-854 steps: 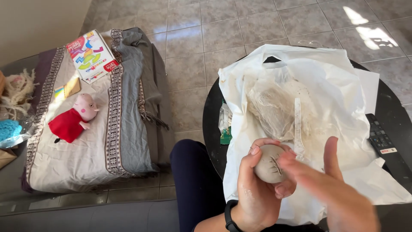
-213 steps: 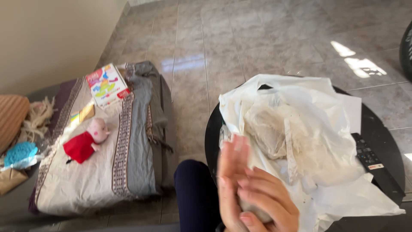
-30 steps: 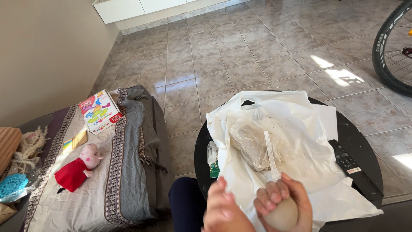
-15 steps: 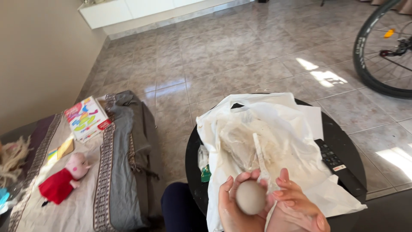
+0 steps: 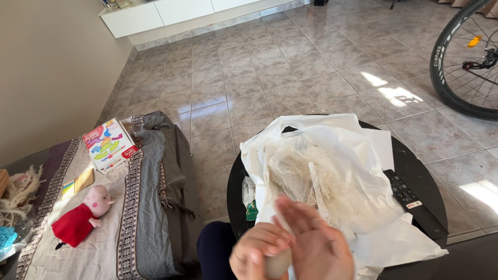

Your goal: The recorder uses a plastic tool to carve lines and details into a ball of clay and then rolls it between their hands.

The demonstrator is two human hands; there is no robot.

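- You're working a grey clay ball (image 5: 277,263) between both hands, low in front of you, just off the near edge of the round black desk (image 5: 415,171). Looks to me like the rolling/shaping step.
- Your left hand (image 5: 257,254) is cupping the ball from underneath, fingers curling up around it.
- Your right hand (image 5: 316,243) is lying flat and open across the top, palm pressing the ball rather than gripping. It's blurry, so I can't say exactly where the fingers are landing.
- The ball's pretty much round, so there's no real long axis or pointing direction to call. Only its lower part is showing anyway.
- I'd guess the next move needs steady, even pressure between the palms so it's not getting squashed flat.
- On the desk you've got a white plastic sheet (image 5: 353,176) with more pale clay (image 5: 295,173) sitting on it, and a remote (image 5: 410,199) beside the sheet.
- Off to your left there's a pink plush toy (image 5: 83,215) lying on the bed.
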